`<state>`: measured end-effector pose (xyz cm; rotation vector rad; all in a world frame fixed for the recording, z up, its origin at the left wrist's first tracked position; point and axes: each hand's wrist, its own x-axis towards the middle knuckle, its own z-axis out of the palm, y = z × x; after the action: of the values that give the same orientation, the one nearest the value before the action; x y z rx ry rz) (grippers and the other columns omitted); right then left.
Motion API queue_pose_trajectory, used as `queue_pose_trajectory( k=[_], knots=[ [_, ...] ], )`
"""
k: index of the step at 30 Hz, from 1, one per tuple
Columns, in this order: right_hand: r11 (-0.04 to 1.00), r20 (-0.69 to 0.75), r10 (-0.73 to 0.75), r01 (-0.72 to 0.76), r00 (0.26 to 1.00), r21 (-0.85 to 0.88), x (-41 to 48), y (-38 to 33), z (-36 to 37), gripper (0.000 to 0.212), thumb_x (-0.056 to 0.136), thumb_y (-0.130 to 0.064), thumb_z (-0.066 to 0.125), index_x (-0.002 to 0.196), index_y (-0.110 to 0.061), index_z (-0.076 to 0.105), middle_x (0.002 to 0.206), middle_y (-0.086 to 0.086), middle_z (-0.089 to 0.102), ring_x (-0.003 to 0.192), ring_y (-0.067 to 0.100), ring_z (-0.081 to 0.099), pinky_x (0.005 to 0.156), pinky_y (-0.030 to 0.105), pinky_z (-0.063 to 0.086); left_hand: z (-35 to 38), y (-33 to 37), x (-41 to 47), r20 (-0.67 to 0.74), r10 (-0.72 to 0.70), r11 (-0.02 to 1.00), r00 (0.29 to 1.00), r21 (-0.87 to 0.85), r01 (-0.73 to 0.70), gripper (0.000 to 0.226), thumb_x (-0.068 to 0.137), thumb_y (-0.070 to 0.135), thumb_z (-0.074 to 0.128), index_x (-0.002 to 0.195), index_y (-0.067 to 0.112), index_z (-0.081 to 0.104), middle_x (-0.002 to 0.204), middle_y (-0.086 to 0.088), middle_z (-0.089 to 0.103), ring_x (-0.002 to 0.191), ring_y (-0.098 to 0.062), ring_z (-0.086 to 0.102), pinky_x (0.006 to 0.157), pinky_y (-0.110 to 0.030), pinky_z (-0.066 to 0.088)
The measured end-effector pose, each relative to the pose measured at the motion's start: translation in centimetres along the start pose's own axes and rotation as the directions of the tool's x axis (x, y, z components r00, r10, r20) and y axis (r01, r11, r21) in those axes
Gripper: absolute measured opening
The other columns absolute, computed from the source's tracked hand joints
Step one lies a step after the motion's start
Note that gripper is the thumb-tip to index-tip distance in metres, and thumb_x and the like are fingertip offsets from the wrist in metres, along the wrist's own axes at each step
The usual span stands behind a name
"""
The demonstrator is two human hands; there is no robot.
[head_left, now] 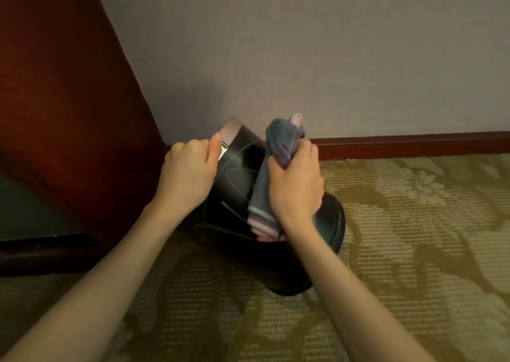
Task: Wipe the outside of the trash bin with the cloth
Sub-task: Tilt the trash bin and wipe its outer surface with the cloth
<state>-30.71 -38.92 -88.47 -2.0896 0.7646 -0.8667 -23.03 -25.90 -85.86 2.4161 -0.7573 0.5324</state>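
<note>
A glossy black trash bin with a silver band round its top lies tilted on the carpet, its top toward the wall corner and its base toward me. My left hand grips the bin at the silver rim, thumb on the band. My right hand grips a bunched grey cloth with a pink edge. The cloth hangs down against the bin's side. Part of the bin is hidden behind my right hand and forearm.
A dark red wooden panel stands close on the left. A beige wall with a red-brown skirting board runs behind the bin. Patterned yellow-green carpet covers the floor to the right and front.
</note>
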Motion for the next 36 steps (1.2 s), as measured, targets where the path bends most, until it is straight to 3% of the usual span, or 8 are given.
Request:
queue_pose_trajectory(
  k=[4, 7, 10, 19, 21, 26, 29, 36],
  knots=[
    [0.996, -0.068, -0.024, 0.030, 0.997, 0.089, -4.1, 0.1, 0.8, 0.029, 0.079, -0.033, 0.059, 0.099, -0.023, 0.040, 0.100, -0.007, 0.040, 0.076, 0.011, 0.046, 0.055, 0.023, 0.019, 0.4, 0.0, 0.7, -0.002, -0.007, 1.000, 1.000, -0.006, 0.007, 0.052, 0.099, 0.031, 0.033, 0.049, 0.015, 0.035, 0.056, -0.020, 0.053, 0.063, -0.041, 0.054, 0.058, -0.037, 0.028],
    [0.989, -0.089, -0.036, 0.048, 0.995, 0.141, -4.3, 0.1, 1.0, 0.029, 0.078, -0.033, 0.059, 0.098, -0.020, 0.042, 0.097, -0.008, 0.039, 0.070, 0.004, 0.037, 0.054, 0.023, 0.021, 0.4, 0.0, 0.9, -0.008, 0.021, 1.000, 1.000, -0.006, -0.021, 0.052, 0.100, 0.029, 0.033, 0.050, 0.012, 0.039, 0.056, -0.020, 0.055, 0.062, -0.041, 0.054, 0.058, -0.036, 0.026],
    [0.987, -0.090, -0.033, 0.046, 0.995, 0.153, -3.0, 0.0, 0.7, 0.027, 0.078, -0.031, 0.062, 0.093, -0.019, 0.044, 0.096, -0.001, 0.047, 0.074, 0.011, 0.042, 0.055, 0.024, 0.015, 0.3, 0.2, 0.8, -0.011, 0.056, 0.998, 0.998, -0.003, -0.056, 0.050, 0.100, 0.026, 0.035, 0.053, 0.009, 0.044, 0.058, -0.023, 0.058, 0.062, -0.042, 0.054, 0.059, -0.037, 0.027],
    [0.984, 0.100, 0.157, -0.165, 0.982, 0.072, 4.4, -0.5, -0.2, 0.024, 0.079, -0.037, 0.058, 0.090, -0.016, 0.054, 0.103, 0.014, 0.063, 0.092, 0.040, 0.057, 0.069, 0.035, 0.037, -0.4, 1.7, -0.2, 0.008, 0.161, 0.985, 0.987, -0.059, -0.160, 0.045, 0.097, 0.023, 0.037, 0.053, 0.013, 0.039, 0.047, -0.017, 0.052, 0.046, -0.035, 0.051, 0.050, -0.036, 0.032],
    [0.975, 0.169, 0.206, -0.216, 0.964, 0.045, 6.2, -0.3, 0.1, 0.026, 0.078, -0.039, 0.059, 0.087, -0.015, 0.054, 0.102, 0.015, 0.063, 0.093, 0.040, 0.057, 0.070, 0.035, 0.038, -0.5, 1.9, -0.6, 0.008, 0.165, 0.983, 0.986, -0.083, -0.164, 0.045, 0.097, 0.024, 0.037, 0.053, 0.014, 0.039, 0.047, -0.013, 0.052, 0.045, -0.031, 0.051, 0.049, -0.036, 0.034],
    [0.956, 0.328, 0.286, -0.292, 0.900, -0.031, 9.9, 0.6, 1.6, 0.049, 0.078, -0.041, 0.062, 0.111, -0.005, 0.059, 0.113, 0.018, 0.061, 0.099, 0.037, 0.057, 0.074, 0.032, 0.040, -0.7, 2.1, -1.4, 0.031, 0.173, 0.973, 0.984, -0.162, -0.166, 0.047, 0.097, 0.025, 0.036, 0.051, 0.026, 0.031, 0.041, 0.008, 0.035, 0.035, -0.012, 0.038, 0.041, -0.024, 0.026],
    [0.948, 0.393, 0.312, -0.311, 0.865, -0.068, 11.1, 0.8, 2.2, 0.051, 0.079, -0.038, 0.063, 0.114, -0.002, 0.057, 0.115, 0.020, 0.060, 0.101, 0.035, 0.057, 0.074, 0.032, 0.040, -0.7, 2.3, -1.7, 0.037, 0.171, 0.973, 0.985, -0.164, -0.163, 0.047, 0.097, 0.025, 0.037, 0.051, 0.028, 0.028, 0.040, 0.009, 0.032, 0.034, -0.012, 0.037, 0.041, -0.023, 0.025],
    [0.968, 0.345, 0.250, -0.237, 0.905, -0.080, 10.2, 0.5, 1.7, 0.041, 0.080, -0.039, 0.059, 0.106, -0.007, 0.059, 0.106, 0.016, 0.061, 0.096, 0.035, 0.058, 0.071, 0.033, 0.038, -0.5, 2.4, -1.2, 0.053, 0.142, 0.980, 0.988, -0.145, -0.133, 0.052, 0.100, 0.023, 0.036, 0.048, 0.022, 0.031, 0.041, 0.005, 0.036, 0.038, -0.016, 0.040, 0.044, -0.029, 0.025]
  ],
)
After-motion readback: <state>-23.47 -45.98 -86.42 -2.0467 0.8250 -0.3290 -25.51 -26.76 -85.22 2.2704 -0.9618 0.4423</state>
